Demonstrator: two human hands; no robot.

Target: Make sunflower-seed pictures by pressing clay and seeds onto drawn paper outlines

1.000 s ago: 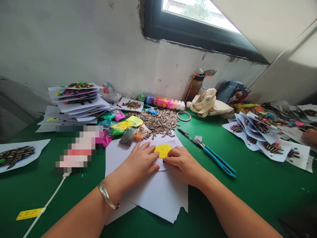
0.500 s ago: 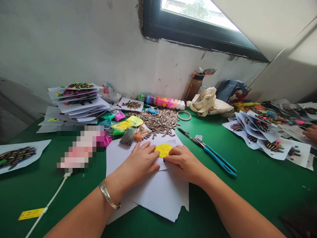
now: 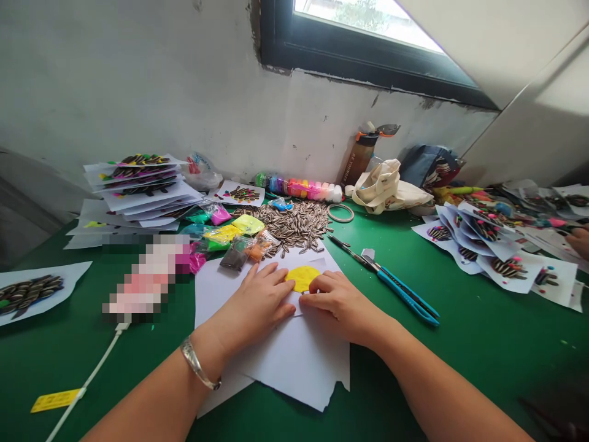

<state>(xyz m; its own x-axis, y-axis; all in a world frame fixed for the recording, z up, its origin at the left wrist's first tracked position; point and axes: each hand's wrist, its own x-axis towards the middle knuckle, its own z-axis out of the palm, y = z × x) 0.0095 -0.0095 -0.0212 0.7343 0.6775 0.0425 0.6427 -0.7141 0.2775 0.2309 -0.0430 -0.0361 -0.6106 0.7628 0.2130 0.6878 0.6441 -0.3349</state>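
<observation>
A flat yellow clay disc (image 3: 301, 277) lies on a small white paper atop several larger white sheets (image 3: 294, 356) on the green table. My left hand (image 3: 255, 304) lies flat on the paper just left of the disc, fingers stretched out. My right hand (image 3: 338, 301) rests at the disc's lower right edge, fingers pinched together; a small dark tip, perhaps a sunflower seed, shows at the fingertips near the disc's rim. A pile of striped sunflower seeds (image 3: 294, 224) lies just behind the sheets.
Small bags of coloured clay (image 3: 230, 236) sit left of the seeds. Blue-handled scissors (image 3: 396, 291) lie to the right. Stacked finished sheets (image 3: 138, 184), a bottle (image 3: 363, 156), a cloth bag (image 3: 386, 190), a tape ring (image 3: 341, 213). Another person's hand (image 3: 580, 240) works at far right among seed pictures (image 3: 497, 258).
Both hands stay by the yellow disc; my right fingertips have crept slightly left along its lower edge. The other person's hand at far right has shifted a little.
</observation>
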